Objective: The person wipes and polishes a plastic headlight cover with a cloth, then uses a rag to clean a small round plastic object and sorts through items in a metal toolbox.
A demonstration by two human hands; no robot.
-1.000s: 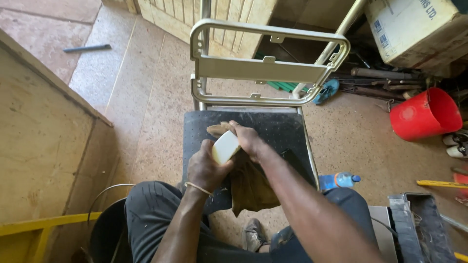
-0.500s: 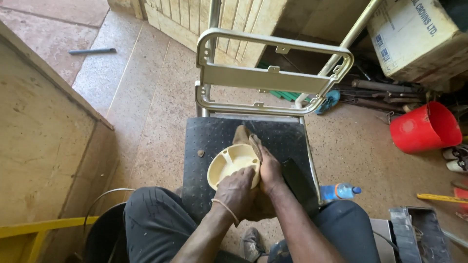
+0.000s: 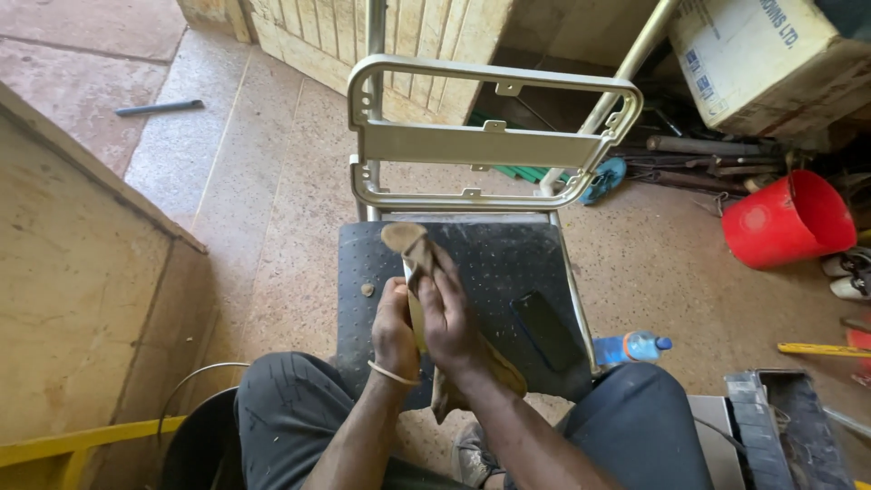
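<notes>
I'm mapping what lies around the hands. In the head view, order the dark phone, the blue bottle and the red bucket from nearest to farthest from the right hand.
1. Dark phone, on the black seat just right of the right hand.
2. Blue bottle, on the floor past the seat's right edge.
3. Red bucket, on the floor far right, tipped.

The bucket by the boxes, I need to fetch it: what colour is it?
The bucket is plain red, lying tilted on the floor at the right of the head view.

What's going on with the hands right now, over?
Left hand and right hand both clasp a pale yellow dish edge-on, tan cloth around it. Below: black chair seat, dark phone lying apart. Nothing blocking.
</notes>
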